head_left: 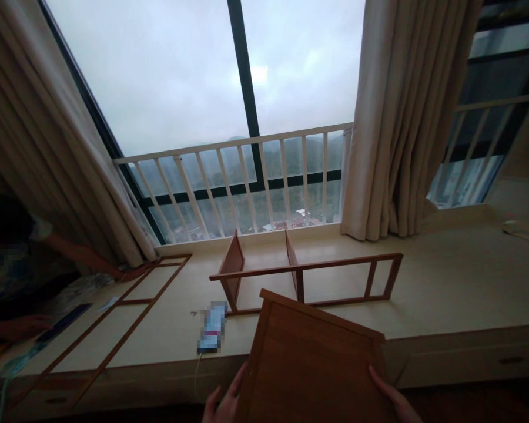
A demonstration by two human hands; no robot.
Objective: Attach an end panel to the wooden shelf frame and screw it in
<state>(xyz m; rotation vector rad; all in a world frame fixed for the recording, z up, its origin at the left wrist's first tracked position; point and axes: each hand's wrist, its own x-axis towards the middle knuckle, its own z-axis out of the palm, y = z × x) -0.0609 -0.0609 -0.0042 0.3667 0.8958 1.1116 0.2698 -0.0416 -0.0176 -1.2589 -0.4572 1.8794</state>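
no brand, label or writing can be read anywhere; the phone (212, 328) in the lower middle of the frame has its screen blurred.

there is one wooden panel (311, 361) at the bottom centre, tilted up toward the camera, with its far edge over the front of the window ledge (445, 276). the person holds it with two hands. the left hand (224, 402) is at the panel's left edge, its fingers (238, 379) stretched along the wood and pressing it. the right hand (390, 395) is at the right edge, the fingers laid flat against the side. both hands grasp the panel from the sides, not clenched into a fist.

on the ledge, in the centre, stands one half-built wooden rack (304, 273) with two upright boards and one long rail frame in front. one flat wooden frame (114, 317) lies at the lower left, with three open fields that can be counted. one white cable (197, 370) hangs down from the phone.

at the left edge another person's arm (86, 255) reaches to the corner of the flat frame. two curtains (401, 117) hang at the window, one at the left and one at the right, and one white railing (247, 176) runs behind the glass.
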